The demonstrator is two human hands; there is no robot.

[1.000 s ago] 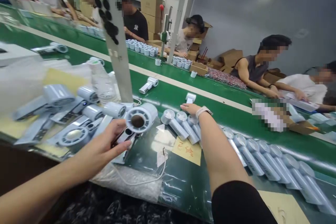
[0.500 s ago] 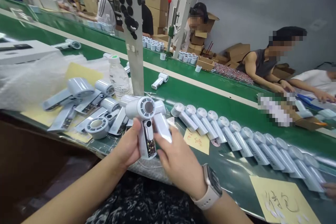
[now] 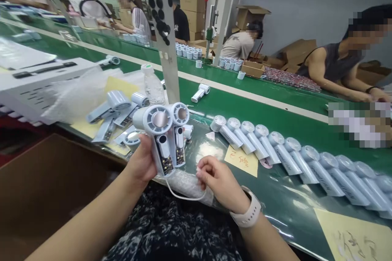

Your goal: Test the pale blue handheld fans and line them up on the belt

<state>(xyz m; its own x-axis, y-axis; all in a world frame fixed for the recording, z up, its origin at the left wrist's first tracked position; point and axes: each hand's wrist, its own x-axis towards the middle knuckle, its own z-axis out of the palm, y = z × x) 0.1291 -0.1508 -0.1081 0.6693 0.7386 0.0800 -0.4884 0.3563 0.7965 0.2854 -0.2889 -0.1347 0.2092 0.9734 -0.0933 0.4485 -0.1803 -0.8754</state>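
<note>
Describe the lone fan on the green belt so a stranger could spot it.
Start at the tall metal post rising from the green belt. Just right of its base lies a pale-blue handheld fan, alone, unlike the tidy fan row nearby.

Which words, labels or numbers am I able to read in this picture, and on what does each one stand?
"已修": handwritten in orange-red on the yellow note on the belt.
Handwriting on the lower-right yellow note: too blurred to read.
Print on the handles of the pale blue handheld fans: too small to read.

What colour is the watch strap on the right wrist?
The watch strap is off-white, clearest in the head view.
</note>
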